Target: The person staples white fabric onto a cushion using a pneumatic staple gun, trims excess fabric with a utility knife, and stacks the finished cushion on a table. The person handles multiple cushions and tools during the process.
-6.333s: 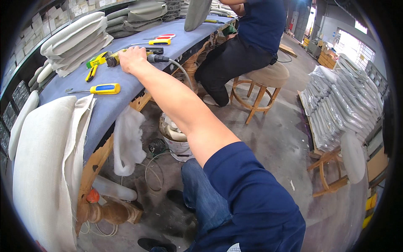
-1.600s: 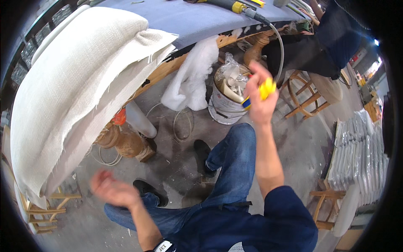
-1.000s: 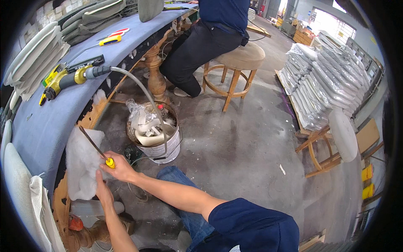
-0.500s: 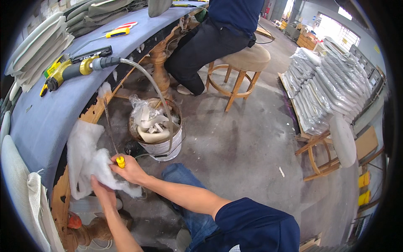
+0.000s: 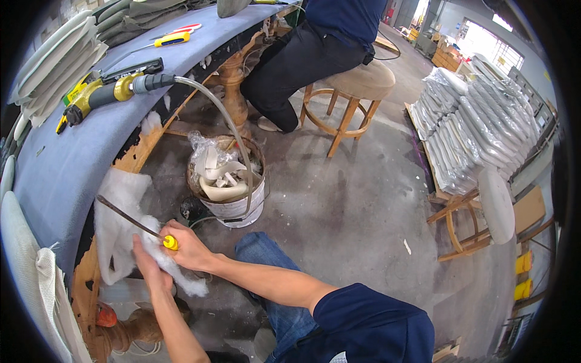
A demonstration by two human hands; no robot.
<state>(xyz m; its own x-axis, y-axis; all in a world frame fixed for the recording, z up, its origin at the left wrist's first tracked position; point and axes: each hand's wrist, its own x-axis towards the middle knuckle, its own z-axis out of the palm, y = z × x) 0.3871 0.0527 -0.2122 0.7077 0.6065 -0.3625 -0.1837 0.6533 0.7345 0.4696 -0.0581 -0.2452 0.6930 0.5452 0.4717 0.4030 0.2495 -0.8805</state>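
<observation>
In my right hand (image 5: pixel 189 247) is a long-shafted screwdriver (image 5: pixel 171 242) with a yellow handle. Its dark shaft slants up and left across a wad of white fibre batting (image 5: pixel 124 190), and I cannot make out the tip's shape. My left hand (image 5: pixel 151 266) is closed on the lower part of the batting, close below the right hand; some of its fingers are hidden. The batting hangs against the wooden edge (image 5: pixel 134 158) of a bench padded in blue-grey cloth (image 5: pixel 54 172).
On the bench lie a yellow-and-black air tool (image 5: pixel 100 100) with a hose, another yellow-handled screwdriver (image 5: pixel 172 39) and stacked cushion covers (image 5: pixel 57 69). A bucket of scraps (image 5: pixel 233 209) stands on the floor. Beyond it, a person (image 5: pixel 302 66) sits on a stool (image 5: pixel 357 85). Wrapped cushions (image 5: pixel 466 133) are piled right.
The screwdriver's shaft has swung from nearly upright to pointing up and left, over the batting. My right hand has turned with it, while my left hand stays at the batting.
</observation>
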